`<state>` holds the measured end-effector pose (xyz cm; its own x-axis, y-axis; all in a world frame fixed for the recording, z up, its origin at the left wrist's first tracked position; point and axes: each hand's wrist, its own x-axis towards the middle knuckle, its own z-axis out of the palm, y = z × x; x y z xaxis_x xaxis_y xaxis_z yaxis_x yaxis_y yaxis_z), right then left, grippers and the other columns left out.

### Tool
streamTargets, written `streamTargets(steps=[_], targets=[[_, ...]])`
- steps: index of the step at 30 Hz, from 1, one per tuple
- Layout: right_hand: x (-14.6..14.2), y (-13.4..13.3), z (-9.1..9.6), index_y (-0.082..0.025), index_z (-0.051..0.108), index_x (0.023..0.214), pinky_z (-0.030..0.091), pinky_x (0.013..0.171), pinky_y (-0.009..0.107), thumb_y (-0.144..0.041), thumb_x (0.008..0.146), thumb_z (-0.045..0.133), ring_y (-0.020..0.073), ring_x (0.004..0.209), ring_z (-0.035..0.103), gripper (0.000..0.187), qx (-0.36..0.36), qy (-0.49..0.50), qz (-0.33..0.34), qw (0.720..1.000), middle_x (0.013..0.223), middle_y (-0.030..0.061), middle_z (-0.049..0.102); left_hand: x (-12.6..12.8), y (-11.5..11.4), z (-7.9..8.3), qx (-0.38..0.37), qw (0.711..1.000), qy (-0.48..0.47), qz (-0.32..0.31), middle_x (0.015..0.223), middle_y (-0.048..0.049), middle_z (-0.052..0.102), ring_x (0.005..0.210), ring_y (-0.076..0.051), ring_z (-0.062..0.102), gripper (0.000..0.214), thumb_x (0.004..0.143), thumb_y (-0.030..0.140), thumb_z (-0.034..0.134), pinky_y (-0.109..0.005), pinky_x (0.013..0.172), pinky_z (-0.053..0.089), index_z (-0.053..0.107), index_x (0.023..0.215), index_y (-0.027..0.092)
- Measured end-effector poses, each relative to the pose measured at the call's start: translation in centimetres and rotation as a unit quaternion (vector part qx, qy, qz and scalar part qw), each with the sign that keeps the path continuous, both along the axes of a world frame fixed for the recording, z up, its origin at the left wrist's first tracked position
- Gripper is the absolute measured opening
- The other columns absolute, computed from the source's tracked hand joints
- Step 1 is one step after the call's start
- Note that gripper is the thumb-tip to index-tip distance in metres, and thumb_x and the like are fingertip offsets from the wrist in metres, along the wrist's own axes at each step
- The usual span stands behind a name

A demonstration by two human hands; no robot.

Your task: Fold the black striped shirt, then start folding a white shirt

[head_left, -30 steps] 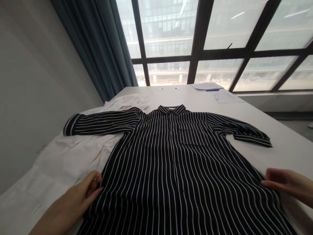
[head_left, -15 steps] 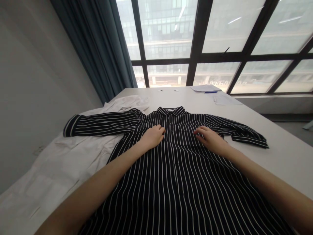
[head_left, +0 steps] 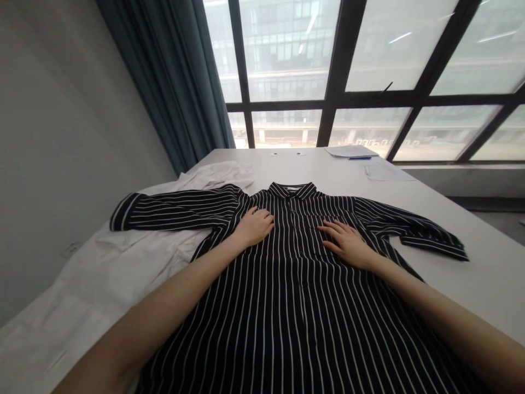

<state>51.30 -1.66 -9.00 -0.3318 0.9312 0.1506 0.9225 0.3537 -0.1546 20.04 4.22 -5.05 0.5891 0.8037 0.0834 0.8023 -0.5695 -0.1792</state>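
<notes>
A black shirt with white stripes [head_left: 287, 306] lies spread front side up, its collar at the far end and both sleeves stretched out to the sides. My left hand [head_left: 255, 225] rests on the left side of the chest, fingers extended on the cloth. On the right side of the chest, my right hand [head_left: 345, 243] lies with its fingers spread over the fabric. Neither hand grasps anything. The shirt's bottom hem runs out of view.
White cloth [head_left: 135, 273] lies rumpled under the left sleeve on the white table [head_left: 484, 284]. Papers [head_left: 353, 151] and a blue pen [head_left: 360, 158] sit at the far right. A wall and a blue curtain [head_left: 172, 82] border the left; windows stand behind.
My right hand has come down flatter onto the chest, its fingers more spread. My left hand has shifted slightly on the cloth. The camera view has moved a little.
</notes>
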Motion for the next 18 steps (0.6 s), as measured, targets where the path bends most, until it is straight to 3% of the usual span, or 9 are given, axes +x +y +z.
streamTargets(steps=[3, 5, 9, 13, 18], targets=[[0.5, 1.8, 1.6, -0.025, 0.065, 0.120, 0.044, 0.101, 0.047, -0.040, 0.093, 0.047, 0.0276, 0.118, 0.059, 0.035, -0.018, 0.069, 0.003, 0.997, 0.127, 0.0079, 0.065, -2.2, 2.3, 1.1, 0.032, 0.996, 0.017, 0.080, 0.130, -0.0148, 0.061, 0.129, -0.026, 0.047, 0.039, 0.098, 0.028, 0.035, -0.045, 0.114, 0.022, 0.060, 0.124, 0.014], [0.5, 3.4, 2.5, -0.022, 0.066, 0.115, 0.047, 0.098, 0.040, -0.034, 0.094, 0.046, 0.0234, 0.110, 0.063, 0.031, -0.002, 0.098, -0.018, 0.995, 0.119, 0.0078, 0.068, -3.3, 3.9, 1.2, 0.023, 0.992, 0.031, 0.123, 0.132, -0.0186, 0.058, 0.131, -0.032, 0.044, 0.041, 0.095, 0.033, 0.040, -0.051, 0.111, 0.024, 0.060, 0.124, 0.012], [0.1, 7.0, 2.7, -0.018, 0.063, 0.119, 0.042, 0.105, 0.035, -0.028, 0.094, 0.044, 0.0211, 0.119, 0.057, 0.033, 0.032, 0.069, -0.069, 0.995, 0.128, 0.0099, 0.062, -4.0, 6.6, 0.4, -0.005, 0.984, 0.056, 0.170, 0.145, -0.0143, 0.050, 0.140, -0.032, 0.035, 0.046, 0.095, 0.041, 0.040, -0.053, 0.115, 0.015, 0.058, 0.131, 0.018], [0.3, 9.6, 1.0, -0.018, 0.058, 0.130, 0.036, 0.108, 0.047, -0.033, 0.094, 0.045, 0.0279, 0.131, 0.047, 0.041, 0.005, 0.031, -0.116, 0.993, 0.140, 0.0127, 0.054, -3.6, 8.4, -0.6, -0.025, 0.977, 0.052, 0.203, 0.152, -0.0159, 0.039, 0.145, -0.031, 0.025, 0.054, 0.097, 0.043, 0.032, -0.052, 0.117, 0.009, 0.047, 0.142, 0.016], [1.0, 11.0, -0.6, -0.027, 0.042, 0.146, 0.026, 0.111, 0.059, -0.047, 0.097, 0.036, 0.0353, 0.142, 0.029, 0.053, -0.037, -0.008, -0.159, 0.987, 0.156, 0.0075, 0.035, -3.9, 10.5, -1.4, -0.040, 0.977, 0.031, 0.208, 0.156, -0.0147, 0.033, 0.147, -0.029, 0.023, 0.059, 0.098, 0.045, 0.027, -0.049, 0.117, 0.008, 0.037, 0.149, 0.017]])
